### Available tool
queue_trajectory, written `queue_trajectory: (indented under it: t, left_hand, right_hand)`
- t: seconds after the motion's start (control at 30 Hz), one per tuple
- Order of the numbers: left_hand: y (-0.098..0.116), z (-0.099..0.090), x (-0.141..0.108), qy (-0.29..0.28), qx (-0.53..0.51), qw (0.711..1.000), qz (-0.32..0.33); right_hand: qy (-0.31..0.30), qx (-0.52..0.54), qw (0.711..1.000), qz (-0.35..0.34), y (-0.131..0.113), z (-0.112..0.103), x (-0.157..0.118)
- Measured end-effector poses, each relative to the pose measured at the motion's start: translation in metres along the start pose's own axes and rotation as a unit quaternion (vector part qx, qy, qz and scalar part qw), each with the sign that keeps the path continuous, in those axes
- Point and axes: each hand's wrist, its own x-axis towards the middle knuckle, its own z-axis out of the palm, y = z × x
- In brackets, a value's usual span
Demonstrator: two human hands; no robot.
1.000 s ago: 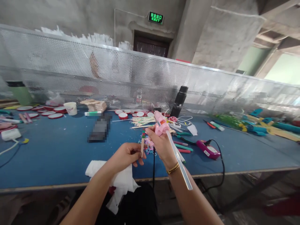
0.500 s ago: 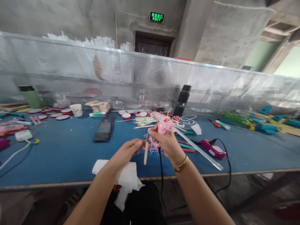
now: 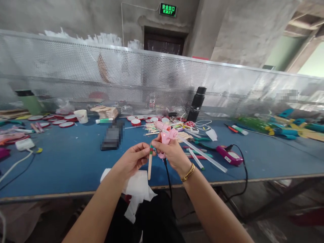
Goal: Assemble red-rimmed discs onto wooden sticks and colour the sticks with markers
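Observation:
My right hand (image 3: 174,154) is wrapped around a pink hot glue gun (image 3: 167,134), its nozzle pointing up and away to the left. A long clear glue stick (image 3: 206,155) sticks out of the gun's back end. Between my hands hangs a wooden craft stick (image 3: 150,167), its upper part banded green and red. My left hand (image 3: 133,158) pinches this stick near the bands, and my right thumb also meets its top. Under my left wrist, white tissue paper (image 3: 138,185) drapes over the table edge.
Behind my hands lie loose craft sticks (image 3: 186,136), pens (image 3: 196,158) and red-rimmed white discs (image 3: 136,122). A black bottle (image 3: 196,104) stands near the perforated metal screen (image 3: 174,72). A purple power block (image 3: 229,156) with a cord sits right; a dark phone-like slab (image 3: 111,136) lies left.
Both hands, the craft stick and the glue gun have shifted left. My left fingers have closed in on the stick, and the glue gun shows more fully. Pens behind it are more exposed.

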Motion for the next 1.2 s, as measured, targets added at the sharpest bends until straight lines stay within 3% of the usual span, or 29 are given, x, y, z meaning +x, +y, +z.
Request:
queue_trajectory:
  t: [0.13, 0.23, 0.33, 0.5, 0.63, 1.2]
  left_hand:
    - [0.000, 0.001, 0.001, 0.007, -0.016, 1.000, 0.000]
    - [0.001, 0.001, 0.000, 0.038, -0.039, 0.999, 0.003]
    - [0.001, 0.000, 0.001, 0.056, -0.064, 0.996, 0.008]
    - [-0.002, -0.003, 0.004, 0.073, -0.088, 0.993, 0.010]
    - [-0.004, -0.005, 0.003, 0.061, -0.085, 0.994, 0.022]
    - [-0.006, -0.003, 0.003, 0.096, -0.041, 0.995, 0.004]
  right_hand:
    - [0.022, -0.027, 0.999, 0.006, -0.002, 0.000, 0.001]
    - [0.085, -0.059, 0.995, 0.004, -0.007, -0.006, -0.009]
    - [0.125, -0.065, 0.990, 0.013, -0.009, -0.017, -0.037]
    - [0.100, -0.106, 0.987, 0.070, 0.000, -0.024, -0.101]
    - [0.096, -0.159, 0.982, 0.040, 0.006, -0.019, -0.127]
    - [0.089, -0.205, 0.975, 0.003, 0.012, -0.013, -0.117]
